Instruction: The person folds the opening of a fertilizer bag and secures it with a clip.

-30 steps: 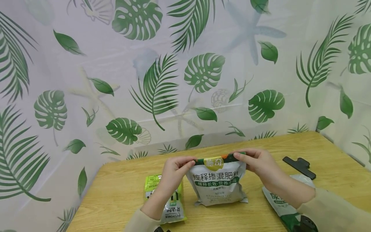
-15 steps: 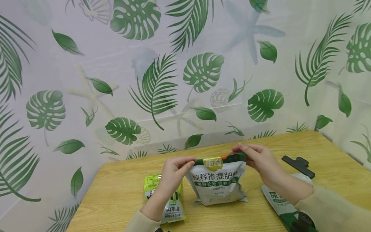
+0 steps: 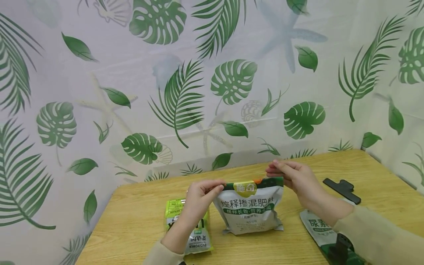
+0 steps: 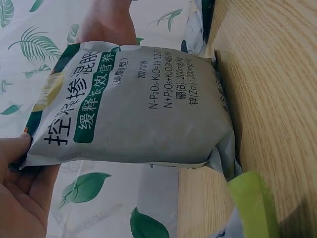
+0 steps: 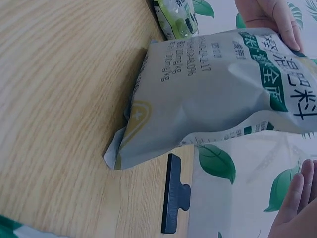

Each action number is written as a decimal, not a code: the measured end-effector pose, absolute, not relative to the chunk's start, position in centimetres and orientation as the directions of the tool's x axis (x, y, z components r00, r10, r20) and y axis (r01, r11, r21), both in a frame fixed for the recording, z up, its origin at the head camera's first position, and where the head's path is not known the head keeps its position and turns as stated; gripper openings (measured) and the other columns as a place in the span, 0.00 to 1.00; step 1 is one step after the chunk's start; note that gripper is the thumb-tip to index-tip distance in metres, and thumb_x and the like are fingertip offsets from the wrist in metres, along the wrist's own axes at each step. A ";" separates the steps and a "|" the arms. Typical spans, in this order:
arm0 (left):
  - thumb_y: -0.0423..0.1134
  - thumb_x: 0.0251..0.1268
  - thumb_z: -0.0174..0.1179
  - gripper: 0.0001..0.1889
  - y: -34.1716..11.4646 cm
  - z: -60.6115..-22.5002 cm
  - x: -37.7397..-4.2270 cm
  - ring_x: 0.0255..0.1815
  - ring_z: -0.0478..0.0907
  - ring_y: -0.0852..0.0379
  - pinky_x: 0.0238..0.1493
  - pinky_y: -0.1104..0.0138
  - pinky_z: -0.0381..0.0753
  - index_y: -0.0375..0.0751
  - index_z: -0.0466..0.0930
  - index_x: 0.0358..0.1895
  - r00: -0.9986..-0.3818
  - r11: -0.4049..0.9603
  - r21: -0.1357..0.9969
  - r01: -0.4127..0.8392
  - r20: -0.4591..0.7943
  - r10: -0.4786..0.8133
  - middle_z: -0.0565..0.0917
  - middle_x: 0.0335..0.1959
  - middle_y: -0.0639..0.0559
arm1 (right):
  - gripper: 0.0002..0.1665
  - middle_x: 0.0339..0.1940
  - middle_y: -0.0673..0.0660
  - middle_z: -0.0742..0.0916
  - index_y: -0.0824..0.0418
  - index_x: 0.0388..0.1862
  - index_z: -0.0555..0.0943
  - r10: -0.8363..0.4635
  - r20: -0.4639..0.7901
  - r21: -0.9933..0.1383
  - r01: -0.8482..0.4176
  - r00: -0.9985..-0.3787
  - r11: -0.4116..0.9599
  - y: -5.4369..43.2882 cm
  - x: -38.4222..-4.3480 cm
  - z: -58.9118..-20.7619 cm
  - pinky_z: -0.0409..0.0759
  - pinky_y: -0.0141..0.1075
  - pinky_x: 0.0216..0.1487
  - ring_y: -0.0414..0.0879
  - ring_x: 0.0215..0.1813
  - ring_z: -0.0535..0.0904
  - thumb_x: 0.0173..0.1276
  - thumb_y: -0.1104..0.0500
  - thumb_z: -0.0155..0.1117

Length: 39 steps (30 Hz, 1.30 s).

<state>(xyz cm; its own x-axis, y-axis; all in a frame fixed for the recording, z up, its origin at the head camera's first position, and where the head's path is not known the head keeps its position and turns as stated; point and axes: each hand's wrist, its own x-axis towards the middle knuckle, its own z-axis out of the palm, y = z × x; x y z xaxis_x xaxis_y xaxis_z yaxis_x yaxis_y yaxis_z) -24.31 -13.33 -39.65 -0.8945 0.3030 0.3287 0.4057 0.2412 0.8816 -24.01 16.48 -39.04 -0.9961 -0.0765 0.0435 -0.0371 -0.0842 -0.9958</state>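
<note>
A plump white fertilizer bag [image 3: 248, 209] with a green top band stands upright on the wooden table. My left hand [image 3: 200, 197] pinches its top left corner between thumb and fingers, as the left wrist view also shows. Beside the top right corner is my right hand [image 3: 299, 180], its fingers loosely bent and holding nothing. In the right wrist view a gap shows between the right hand [image 5: 297, 210] and the bag [image 5: 198, 89]. The top band looks folded over at the upper edge.
A yellow-green bag [image 3: 198, 241] lies left of the white one, partly behind the left forearm. Another white and green bag [image 3: 314, 224] lies at the right, partly under the right forearm. A black bag clip [image 3: 342, 190] rests farther back on the right.
My right hand has let go of the bag's top right corner and moved slightly up and back from it. The left hand keeps its pinch, and the bag stays nearly in place.
</note>
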 end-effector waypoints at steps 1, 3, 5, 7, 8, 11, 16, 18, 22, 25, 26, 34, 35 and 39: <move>0.31 0.76 0.64 0.09 -13.3 -39.6 -24.3 0.47 0.88 0.62 0.46 0.78 0.84 0.31 0.91 0.50 -0.895 0.241 0.882 0.406 0.329 0.303 0.91 0.52 0.36 | 0.09 0.40 0.36 0.92 0.43 0.46 0.89 -0.073 0.036 -0.996 -0.029 -0.997 -0.087 16.6 -24.2 -39.1 0.84 0.23 0.54 0.31 0.46 0.90 0.83 0.48 0.61; 0.31 0.76 0.64 0.09 -13.3 -39.6 -24.2 0.48 0.88 0.59 0.46 0.78 0.84 0.31 0.91 0.50 -0.896 0.240 0.883 0.403 0.327 0.301 0.91 0.52 0.36 | 0.09 0.40 0.36 0.92 0.43 0.48 0.89 -0.068 0.020 -0.996 -0.014 -0.998 -0.087 16.7 -24.5 -39.3 0.83 0.22 0.53 0.30 0.46 0.89 0.83 0.48 0.62; 0.30 0.76 0.64 0.09 -13.3 -39.6 -24.2 0.48 0.88 0.58 0.47 0.78 0.84 0.31 0.91 0.51 -0.897 0.237 0.885 0.400 0.325 0.301 0.91 0.52 0.35 | 0.08 0.40 0.35 0.92 0.42 0.47 0.89 -0.063 0.004 -0.997 0.001 -0.998 -0.082 17.0 -24.8 -39.5 0.83 0.22 0.52 0.29 0.46 0.89 0.82 0.47 0.63; 0.30 0.76 0.64 0.09 -13.3 -39.6 -24.2 0.46 0.88 0.61 0.46 0.78 0.84 0.31 0.91 0.51 -0.896 0.239 0.884 0.401 0.324 0.302 0.91 0.52 0.35 | 0.07 0.39 0.34 0.92 0.41 0.47 0.89 -0.057 -0.009 -0.997 0.014 -0.998 -0.079 17.2 -25.2 -39.7 0.82 0.22 0.51 0.28 0.46 0.88 0.82 0.47 0.64; 0.30 0.76 0.64 0.09 -13.3 -39.6 -24.2 0.45 0.87 0.63 0.45 0.78 0.84 0.31 0.91 0.51 -0.897 0.240 0.885 0.400 0.323 0.303 0.91 0.52 0.35 | 0.07 0.39 0.34 0.92 0.40 0.46 0.89 -0.054 -0.012 -0.997 0.016 -0.998 -0.076 17.3 -25.3 -39.8 0.82 0.22 0.51 0.27 0.46 0.88 0.81 0.46 0.64; 0.31 0.75 0.64 0.09 -13.3 -39.6 -24.2 0.41 0.85 0.69 0.43 0.77 0.83 0.31 0.91 0.50 -0.897 0.239 0.887 0.396 0.319 0.306 0.91 0.52 0.35 | 0.06 0.38 0.34 0.92 0.39 0.44 0.88 -0.046 -0.014 -0.996 0.018 -0.999 -0.086 17.5 -25.8 -40.1 0.83 0.22 0.50 0.28 0.45 0.88 0.81 0.48 0.64; 0.31 0.75 0.64 0.09 -13.2 -39.5 -24.1 0.40 0.84 0.71 0.43 0.77 0.84 0.30 0.91 0.50 -0.899 0.236 0.891 0.388 0.310 0.308 0.91 0.52 0.34 | 0.05 0.38 0.36 0.93 0.43 0.45 0.87 -0.037 -0.012 -0.993 0.017 -0.999 -0.120 17.8 -26.5 -40.4 0.85 0.23 0.52 0.29 0.44 0.89 0.82 0.51 0.64; 0.30 0.76 0.64 0.09 -13.2 -39.4 -24.1 0.41 0.85 0.70 0.44 0.77 0.84 0.30 0.91 0.50 -0.900 0.237 0.892 0.386 0.307 0.309 0.91 0.52 0.34 | 0.05 0.38 0.37 0.93 0.45 0.46 0.87 -0.033 -0.016 -0.992 0.020 -0.999 -0.124 17.9 -26.8 -40.5 0.86 0.24 0.52 0.30 0.44 0.89 0.82 0.52 0.64; 0.30 0.76 0.64 0.09 -13.2 -39.3 -24.2 0.42 0.86 0.68 0.44 0.78 0.84 0.30 0.91 0.50 -0.903 0.237 0.894 0.379 0.302 0.305 0.91 0.52 0.34 | 0.10 0.38 0.37 0.93 0.54 0.55 0.86 -0.025 -0.020 -0.993 0.022 -0.999 -0.114 17.8 -27.7 -40.9 0.86 0.24 0.51 0.30 0.43 0.90 0.82 0.53 0.63; 0.30 0.76 0.64 0.09 -13.2 -39.1 -24.2 0.43 0.86 0.67 0.44 0.78 0.84 0.30 0.91 0.50 -0.907 0.236 0.898 0.372 0.297 0.299 0.91 0.52 0.34 | 0.18 0.37 0.37 0.92 0.62 0.63 0.82 -0.015 -0.030 -0.994 0.032 -0.999 -0.106 17.7 -28.4 -41.2 0.87 0.25 0.50 0.30 0.42 0.90 0.82 0.54 0.63; 0.30 0.76 0.64 0.09 -13.2 -39.1 -24.2 0.43 0.86 0.68 0.44 0.79 0.83 0.30 0.91 0.50 -0.908 0.235 0.899 0.369 0.295 0.298 0.91 0.52 0.34 | 0.19 0.37 0.37 0.92 0.64 0.64 0.82 -0.014 -0.033 -0.994 0.034 -0.999 -0.105 17.6 -28.7 -41.3 0.87 0.25 0.51 0.30 0.42 0.90 0.83 0.54 0.63; 0.30 0.76 0.64 0.09 -13.2 -39.2 -24.0 0.43 0.86 0.68 0.44 0.79 0.83 0.30 0.91 0.51 -0.907 0.234 0.900 0.366 0.289 0.307 0.91 0.53 0.34 | 0.17 0.33 0.36 0.91 0.66 0.63 0.82 0.002 -0.056 -0.993 0.056 -0.998 -0.106 16.9 -29.9 -42.4 0.88 0.27 0.48 0.29 0.39 0.89 0.84 0.58 0.60; 0.30 0.76 0.64 0.09 -13.2 -39.2 -24.0 0.43 0.86 0.68 0.44 0.79 0.83 0.30 0.91 0.51 -0.906 0.234 0.900 0.367 0.289 0.310 0.91 0.53 0.34 | 0.19 0.33 0.36 0.91 0.68 0.66 0.80 0.003 -0.068 -0.992 0.067 -0.998 -0.103 16.8 -30.0 -42.5 0.87 0.27 0.48 0.29 0.39 0.88 0.84 0.58 0.59; 0.30 0.76 0.64 0.09 -13.2 -39.2 -24.0 0.43 0.86 0.68 0.44 0.79 0.83 0.31 0.91 0.51 -0.906 0.234 0.901 0.366 0.288 0.311 0.90 0.54 0.34 | 0.20 0.34 0.35 0.89 0.66 0.66 0.79 0.002 -0.121 -0.990 0.120 -0.993 -0.077 16.6 -30.3 -42.9 0.86 0.27 0.50 0.28 0.39 0.87 0.84 0.55 0.59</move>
